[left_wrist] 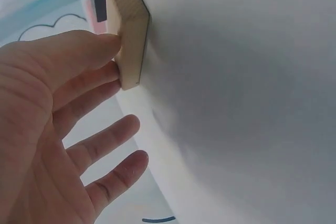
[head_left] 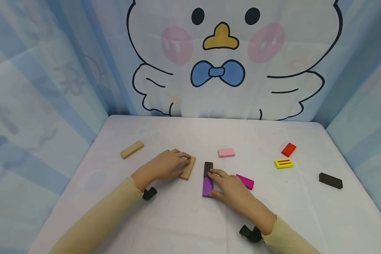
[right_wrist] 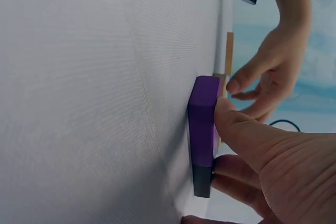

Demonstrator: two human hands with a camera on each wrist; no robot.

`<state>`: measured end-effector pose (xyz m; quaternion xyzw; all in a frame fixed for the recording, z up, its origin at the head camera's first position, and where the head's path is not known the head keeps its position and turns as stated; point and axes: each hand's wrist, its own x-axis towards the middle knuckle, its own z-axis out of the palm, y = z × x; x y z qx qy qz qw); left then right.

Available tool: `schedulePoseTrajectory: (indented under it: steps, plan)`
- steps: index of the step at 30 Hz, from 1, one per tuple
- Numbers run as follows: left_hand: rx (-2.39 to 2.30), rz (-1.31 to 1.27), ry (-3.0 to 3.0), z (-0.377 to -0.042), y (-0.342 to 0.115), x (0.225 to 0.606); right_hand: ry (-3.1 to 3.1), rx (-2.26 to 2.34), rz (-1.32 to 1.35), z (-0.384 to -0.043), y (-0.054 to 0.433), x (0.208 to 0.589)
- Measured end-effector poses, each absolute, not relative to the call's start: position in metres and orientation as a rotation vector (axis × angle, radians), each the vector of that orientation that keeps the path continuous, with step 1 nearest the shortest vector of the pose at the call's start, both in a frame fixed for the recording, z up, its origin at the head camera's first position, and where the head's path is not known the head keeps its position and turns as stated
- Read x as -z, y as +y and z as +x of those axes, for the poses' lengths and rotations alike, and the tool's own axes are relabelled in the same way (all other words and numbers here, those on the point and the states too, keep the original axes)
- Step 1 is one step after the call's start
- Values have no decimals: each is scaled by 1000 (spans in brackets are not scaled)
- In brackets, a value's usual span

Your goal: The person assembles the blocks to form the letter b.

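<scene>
My left hand (head_left: 169,164) pinches a plain wooden block (head_left: 188,168) left of the table's middle. The left wrist view shows the thumb on one side of this block (left_wrist: 128,35) and two fingers at its other edge, the remaining fingers spread away from it. A dark block (head_left: 208,169) and a purple block (head_left: 207,187) lie end to end in one line. My right hand (head_left: 233,190) touches them from the right: its thumb rests at the purple block (right_wrist: 202,129) and its fingertips at the dark block (right_wrist: 202,181). Beside the right hand lies a magenta block (head_left: 246,182), partly covered by it.
A second wooden block (head_left: 132,149) lies at the back left. Behind the hands is a pink block (head_left: 226,152). Toward the right are a red block (head_left: 288,149), a yellow block with red stripes (head_left: 284,163) and another dark block (head_left: 331,180). Patterned curtains (head_left: 217,98) surround the table.
</scene>
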<state>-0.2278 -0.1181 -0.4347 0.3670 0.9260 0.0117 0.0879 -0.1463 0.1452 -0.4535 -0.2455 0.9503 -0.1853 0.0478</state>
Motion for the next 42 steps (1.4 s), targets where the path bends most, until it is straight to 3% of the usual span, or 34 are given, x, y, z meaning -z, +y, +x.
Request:
schedulePoseTrajectory:
  steps: [16,42]
  plan:
    - [-169,998,2742,-260,-98,440,2888,569,-771,-146,146,451]
    - [-288,919,2751,-285,-52,444,2880,601,-745,-143,147,452]
